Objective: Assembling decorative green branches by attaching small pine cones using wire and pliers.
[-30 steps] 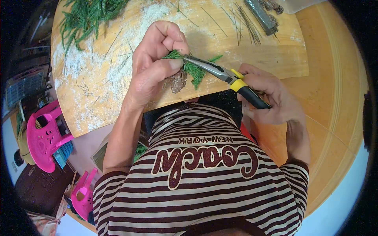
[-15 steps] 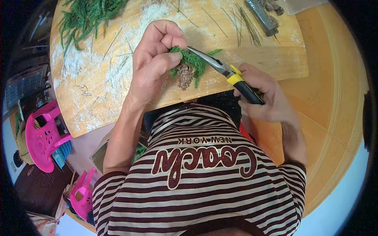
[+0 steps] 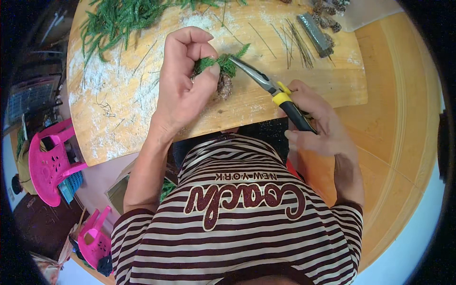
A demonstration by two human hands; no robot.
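Note:
Pinched between the thumb and curled fingers of my left hand (image 3: pixel 187 78) is a green artificial pine sprig (image 3: pixel 225 65). A brown pine cone (image 3: pixel 223 89) hangs just below the greenery, partly hidden behind my thumb. My right hand (image 3: pixel 323 116) is wrapped round the black and yellow handles of needle-nose pliers (image 3: pixel 266 85). Their metal tips reach up and left to the sprig's right side. Whether the jaws grip anything there is too small to tell. Both hands are above the near part of the wooden table.
White powder is scattered over the wooden table (image 3: pixel 190 114). More green sprigs (image 3: pixel 123 21) are heaped at the far left. Thin dark wires (image 3: pixel 298 45), a grey wrapped bundle (image 3: pixel 315 35) and several pine cones (image 3: pixel 332 21) lie at the far right. Pink plastic chairs (image 3: pixel 50 166) stand at the left.
My left hand has turned the sprig and pine cone, so the greenery now points up and right. The pliers stay close to it, their tips slightly lower.

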